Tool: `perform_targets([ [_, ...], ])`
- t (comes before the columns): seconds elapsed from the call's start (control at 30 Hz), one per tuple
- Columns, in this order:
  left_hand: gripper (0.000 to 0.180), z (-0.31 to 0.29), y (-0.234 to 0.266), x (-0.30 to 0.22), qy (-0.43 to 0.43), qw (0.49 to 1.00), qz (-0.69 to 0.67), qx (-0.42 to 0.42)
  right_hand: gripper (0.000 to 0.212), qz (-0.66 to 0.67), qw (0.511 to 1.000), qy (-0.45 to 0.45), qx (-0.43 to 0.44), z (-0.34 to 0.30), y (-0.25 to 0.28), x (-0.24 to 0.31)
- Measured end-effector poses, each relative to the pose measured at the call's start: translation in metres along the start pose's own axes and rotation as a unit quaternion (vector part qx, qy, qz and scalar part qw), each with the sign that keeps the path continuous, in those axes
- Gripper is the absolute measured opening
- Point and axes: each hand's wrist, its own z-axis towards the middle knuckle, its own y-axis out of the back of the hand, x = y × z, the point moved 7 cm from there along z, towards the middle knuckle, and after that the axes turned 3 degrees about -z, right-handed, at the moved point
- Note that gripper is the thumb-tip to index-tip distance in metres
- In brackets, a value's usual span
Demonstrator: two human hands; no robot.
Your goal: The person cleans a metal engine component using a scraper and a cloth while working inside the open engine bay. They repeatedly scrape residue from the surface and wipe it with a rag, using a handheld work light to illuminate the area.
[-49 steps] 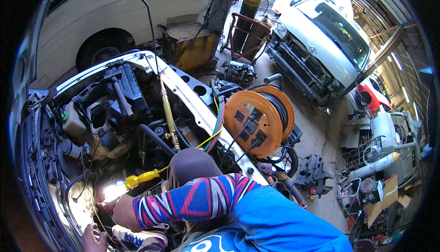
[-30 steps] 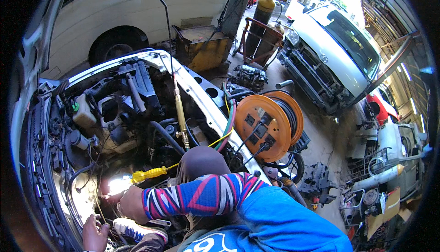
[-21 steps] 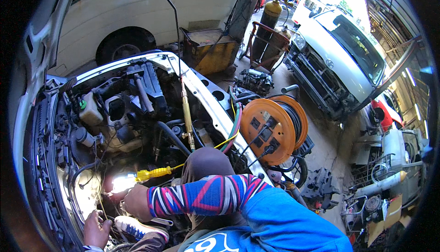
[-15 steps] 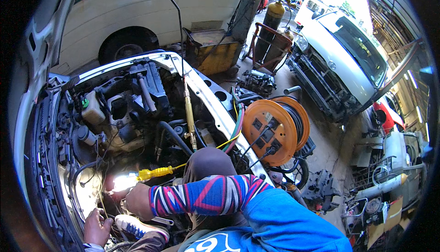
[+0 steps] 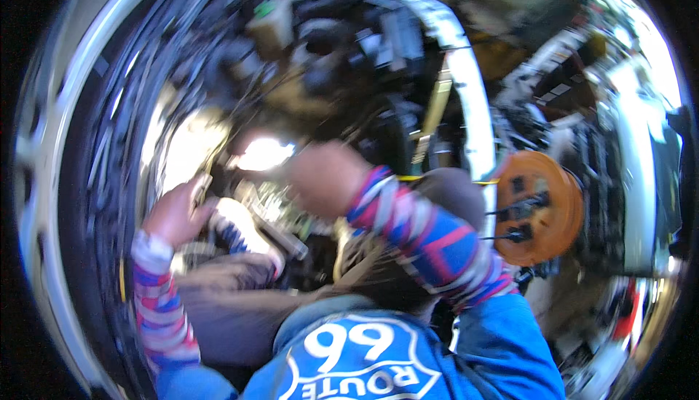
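My left hand is over the left side of an engine bay, beside a brightly lit pale panel. Its fingers are curled, with the thumb bent toward them around something small and greyish that blur hides. My right hand is raised over the middle of the bay, its fingers smeared by motion. Just beyond that hand glows a work lamp, its yellow handle out of sight. Below the hands, a flat grey metal piece lies near my shoe.
I sit with bent legs in the bay. A white fender edge runs along its right, with an orange cable reel outside it. A brass-coloured torch-like tube leans near the fender. A white reservoir stands at the far side.
The head view has swung, so the bay shifts and the reel appears farther right. My right hand has moved away from the lit spot and lifted. My left forearm and second leg show more.
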Motion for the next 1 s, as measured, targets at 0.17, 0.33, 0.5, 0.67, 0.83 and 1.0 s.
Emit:
perform_targets([
  [0.17, 0.059, 0.001, -0.002, 0.005, 0.017, 1.0, 0.017, -0.001, 0.044, -0.052, 0.989, -0.094, -0.103, 0.0, 0.034, -0.024],
  [0.33, 0.04, 0.014, -0.029, 0.02, 0.065, 0.995, -0.025, 0.076, 0.039, -0.022, 0.99, -0.106, -0.086, 0.002, 0.041, -0.024],
  [0.5, 0.031, 0.04, -0.105, 0.065, 0.022, 0.987, -0.148, 0.052, 0.041, 0.003, 0.994, -0.1, -0.054, 0.004, 0.029, -0.029],
  [0.67, 0.025, 0.064, -0.238, 0.093, -0.055, 0.997, -0.055, -0.003, 0.036, 0.028, 0.996, -0.088, -0.007, 0.015, 0.003, -0.039],
  [0.83, 0.034, 0.065, -0.35, 0.108, 0.305, 0.883, -0.354, 0.025, 0.032, 0.105, 0.986, -0.098, 0.081, 0.045, -0.062, -0.055],
  [1.0, 0.041, 0.064, -0.337, 0.094, 0.351, 0.876, -0.317, -0.091, 0.031, 0.133, 0.971, -0.158, 0.119, 0.076, -0.162, -0.072],
])
